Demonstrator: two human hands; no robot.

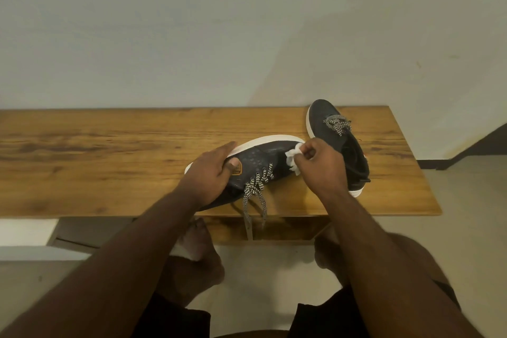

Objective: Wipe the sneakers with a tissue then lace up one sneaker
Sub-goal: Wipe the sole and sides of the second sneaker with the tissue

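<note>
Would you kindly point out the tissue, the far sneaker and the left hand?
tissue (292, 160), head view, crumpled white middle.
far sneaker (323, 110), head view, dark toe.
left hand (211, 173), head view, back of hand.

Left hand (211, 173) hides near sneaker (263, 156) heel; right hand (321, 164) covers most of tissue (292, 158)
</note>
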